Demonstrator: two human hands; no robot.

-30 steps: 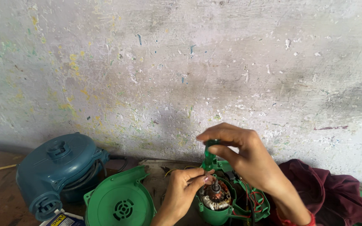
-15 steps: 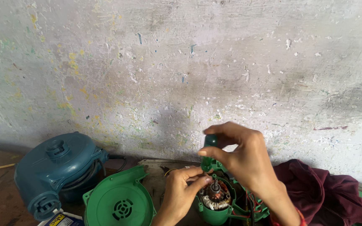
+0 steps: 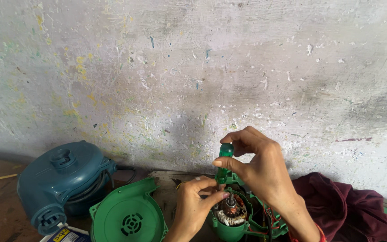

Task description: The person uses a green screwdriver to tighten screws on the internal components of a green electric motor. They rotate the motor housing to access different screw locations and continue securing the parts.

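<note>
Upright, a translucent green screwdriver [image 3: 223,162] over the open motor housing [image 3: 229,219].

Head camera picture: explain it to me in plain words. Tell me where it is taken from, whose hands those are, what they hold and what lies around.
The camera sits on a person's head and looks down and forward at a stained, paint-flecked wall. Both hands belong to that person. The right hand holds a green-handled screwdriver upright, tip down over an open green motor housing where copper windings show. The left hand steadies the shaft near the tip. To the left lie a round green cover with a vent grille and a blue blower. A dark red cloth lies on the right.
</note>
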